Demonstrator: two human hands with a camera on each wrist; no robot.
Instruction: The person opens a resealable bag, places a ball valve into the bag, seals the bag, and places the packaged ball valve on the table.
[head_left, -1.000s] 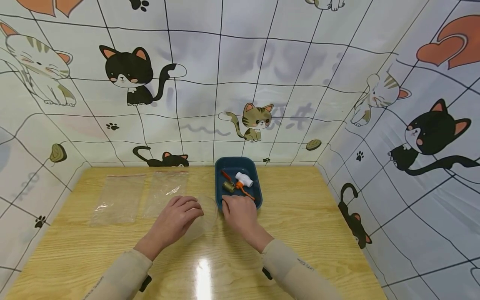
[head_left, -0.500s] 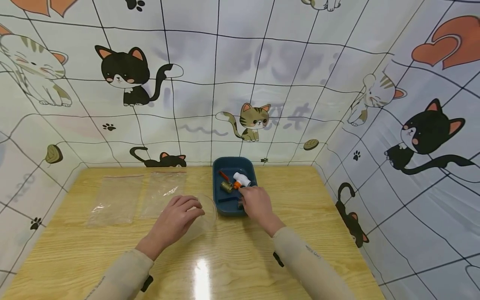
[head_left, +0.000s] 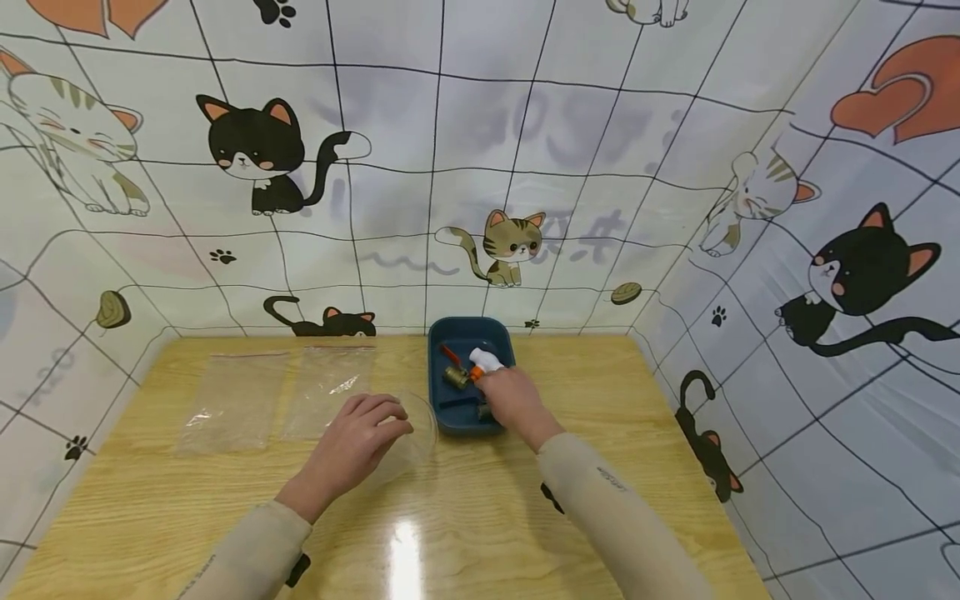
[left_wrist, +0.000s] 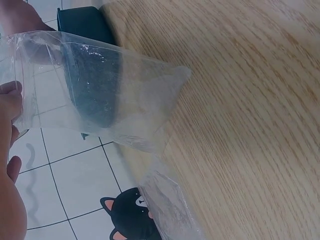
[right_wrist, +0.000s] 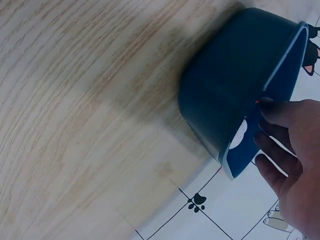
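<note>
In the head view my left hand (head_left: 358, 437) holds a clear zip bag (head_left: 408, 454) near its open end. The left wrist view shows this bag (left_wrist: 140, 95) stretching from the fingers over the table, with the tray behind it. My right hand (head_left: 517, 400) reaches over the near right side of the blue tray (head_left: 467, 428), its fingers pinching a white ball valve (head_left: 486, 359) at its orange handle. Its white body (right_wrist: 239, 135) shows just past the rim in the right wrist view. A brass valve (head_left: 455, 377) with a red lever lies beside it.
Two flat clear zip bags, a left one (head_left: 232, 404) and a right one (head_left: 330, 392), lie on the wooden table (head_left: 600, 467) left of the tray. A dark piece (head_left: 483, 411) lies in the tray under my right hand. Cat-printed cloth (head_left: 405, 200) hangs behind.
My right hand has moved from the tray's near rim to its right side, onto the white valve, which has turned slightly. My left hand keeps the bag in place.
</note>
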